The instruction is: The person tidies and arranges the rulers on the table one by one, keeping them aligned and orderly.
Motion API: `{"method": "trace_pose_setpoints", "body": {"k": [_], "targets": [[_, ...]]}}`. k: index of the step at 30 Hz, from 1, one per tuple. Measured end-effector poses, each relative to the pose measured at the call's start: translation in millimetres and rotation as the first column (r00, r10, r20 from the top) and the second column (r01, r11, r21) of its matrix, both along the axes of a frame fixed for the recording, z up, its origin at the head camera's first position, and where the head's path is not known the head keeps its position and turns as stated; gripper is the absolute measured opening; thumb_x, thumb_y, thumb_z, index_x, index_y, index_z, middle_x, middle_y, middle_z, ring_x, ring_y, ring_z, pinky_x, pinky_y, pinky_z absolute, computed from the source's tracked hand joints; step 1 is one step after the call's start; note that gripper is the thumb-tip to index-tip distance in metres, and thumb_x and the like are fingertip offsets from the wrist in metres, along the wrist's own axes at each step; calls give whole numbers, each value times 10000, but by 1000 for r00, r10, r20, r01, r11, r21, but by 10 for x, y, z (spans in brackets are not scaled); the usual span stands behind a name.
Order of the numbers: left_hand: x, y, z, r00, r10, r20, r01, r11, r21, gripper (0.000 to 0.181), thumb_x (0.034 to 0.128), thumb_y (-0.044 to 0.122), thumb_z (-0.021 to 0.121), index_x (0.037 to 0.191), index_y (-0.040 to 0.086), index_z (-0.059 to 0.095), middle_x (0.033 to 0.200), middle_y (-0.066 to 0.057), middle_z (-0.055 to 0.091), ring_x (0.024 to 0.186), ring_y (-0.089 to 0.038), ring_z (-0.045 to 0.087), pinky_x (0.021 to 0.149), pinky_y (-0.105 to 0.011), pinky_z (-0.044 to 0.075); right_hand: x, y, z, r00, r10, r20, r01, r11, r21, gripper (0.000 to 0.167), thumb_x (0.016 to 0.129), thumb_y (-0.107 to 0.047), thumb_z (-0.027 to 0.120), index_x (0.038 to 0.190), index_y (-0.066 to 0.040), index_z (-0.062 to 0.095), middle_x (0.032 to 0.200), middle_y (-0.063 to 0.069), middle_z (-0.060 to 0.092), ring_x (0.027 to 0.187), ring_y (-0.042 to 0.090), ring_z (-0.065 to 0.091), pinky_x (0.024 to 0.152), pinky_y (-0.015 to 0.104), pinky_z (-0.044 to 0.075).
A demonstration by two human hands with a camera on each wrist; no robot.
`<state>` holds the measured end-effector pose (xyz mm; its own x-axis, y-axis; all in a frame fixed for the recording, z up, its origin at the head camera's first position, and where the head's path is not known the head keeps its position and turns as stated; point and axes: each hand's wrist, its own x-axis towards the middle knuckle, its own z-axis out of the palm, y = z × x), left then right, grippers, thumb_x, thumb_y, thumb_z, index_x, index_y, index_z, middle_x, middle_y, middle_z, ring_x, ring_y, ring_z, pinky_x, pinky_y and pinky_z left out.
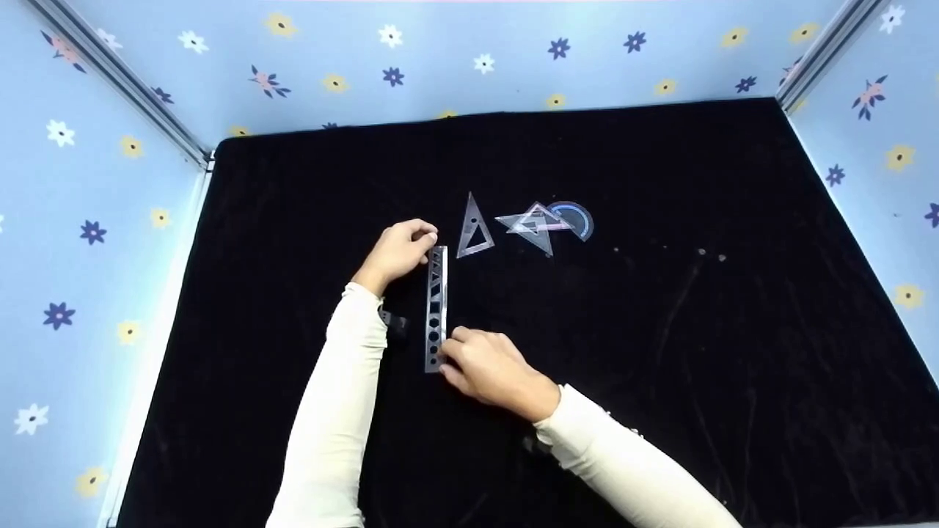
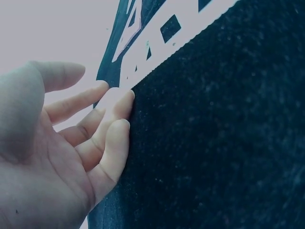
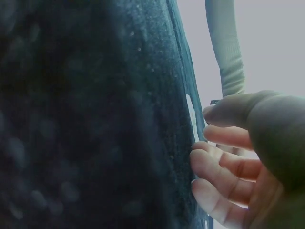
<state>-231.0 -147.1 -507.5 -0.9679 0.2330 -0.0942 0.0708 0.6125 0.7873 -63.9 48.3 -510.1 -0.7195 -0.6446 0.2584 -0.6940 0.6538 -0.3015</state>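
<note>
A clear stencil ruler (image 1: 444, 286) with a row of cut-out shapes lies lengthwise on the black cloth, between the hands. At its far end is my left hand (image 1: 397, 253); in the left wrist view its fingertips touch the end of the ruler (image 2: 190, 29) while the thumb stands apart. My right hand (image 1: 493, 367) is at the near end, fingertips against the right edge. In the right wrist view the fingers (image 3: 217, 171) are loosely bent and the thumb is apart from them; most of the ruler is hidden there.
Just right of the ruler's far end lies a clear set square (image 1: 466, 229). Farther right, another set square (image 1: 541, 240) overlaps a pink-edged clear piece (image 1: 561, 223) and a protractor (image 1: 585, 220) with a blue arc. Black cloth (image 1: 733, 183) covers the table; flowered walls (image 1: 440, 44) enclose it.
</note>
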Motion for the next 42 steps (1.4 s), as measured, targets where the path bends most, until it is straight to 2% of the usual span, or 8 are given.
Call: {"method": "trace_pose_setpoints", "body": {"k": [3, 9, 13, 21, 28, 31, 36, 42], "targets": [[-14, 8, -8, 1000, 12, -8, -12, 1000, -17, 270, 994, 211, 572, 1163, 43, 697, 951, -71, 696, 741, -189, 644, 722, -316, 504, -4, 8, 2, 1000, -2, 3, 2, 1000, -11, 95, 911, -284, 686, 909, -190, 703, 833, -41, 588, 666, 155, 610, 551, 356, 520], [-48, 33, 2, 998, 28, -48, -31, 997, -67, 263, 985, 216, 579, 1147, 59, 713, 1060, -66, 705, 956, -215, 611, 900, -374, 463, -14, 24, 7, 1000, 2, -3, -2, 1000, -19, 101, 906, -285, 688, 896, -185, 701, 816, -40, 588, 645, 155, 598, 536, 353, 511], [-63, 61, 16, 999, 30, -43, -32, 998, -52, 266, 983, 212, 582, 1157, 56, 710, 1115, -76, 710, 1020, -231, 621, 945, -390, 455, -39, 54, 22, 1000, 5, 12, -5, 1000, -23, 105, 904, -285, 685, 900, -183, 708, 817, -38, 600, 653, 155, 603, 546, 354, 514], [-103, 108, 0, 998, 33, -47, -36, 998, -45, 262, 986, 221, 590, 1163, 75, 715, 1155, -69, 701, 1058, -217, 613, 962, -375, 449, -200, 208, 50, 991, -56, 118, 61, 997, -39, 184, 931, -299, 659, 1027, -166, 743, 920, -35, 666, 760, 164, 658, 642, 376, 550], [-169, 168, 14, 998, 39, -43, -40, 999, -29, 262, 983, 233, 595, 1157, 81, 719, 1144, -62, 703, 1051, -207, 616, 962, -366, 447, -360, 341, 68, 978, -140, 152, 150, 987, -60, 187, 924, -296, 670, 1016, -152, 746, 893, -45, 652, 750, 155, 640, 660, 388, 548], [-195, 206, 18, 998, 47, -39, -48, 999, -22, 270, 977, 250, 605, 1163, 89, 715, 1135, -50, 704, 1046, -196, 620, 956, -356, 450, -444, 383, 67, 978, -154, 144, 165, 984, -70, 183, 921, -284, 669, 1004, -140, 744, 895, -29, 651, 771, 184, 642, 683, 403, 541], [-232, 287, 3, 999, 36, -29, -35, 999, 8, 290, 963, 264, 622, 1182, 93, 704, 1130, -38, 701, 1039, -174, 628, 945, -325, 461, -584, 459, 71, 985, -155, 80, 161, 984, -74, 176, 912, -252, 677, 986, -109, 748, 919, 22, 659, 803, 253, 651, 716, 441, 528], [-274, 321, -11, 999, 35, -17, -35, 999, 20, 279, 946, 257, 637, 1170, 107, 707, 1121, -27, 702, 1044, -167, 622, 950, -313, 452, -701, 481, 61, 975, -198, 104, 207, 975, -86, 168, 897, -235, 686, 977, -101, 748, 934, 37, 646, 839, 263, 638, 754, 437, 524]]}}
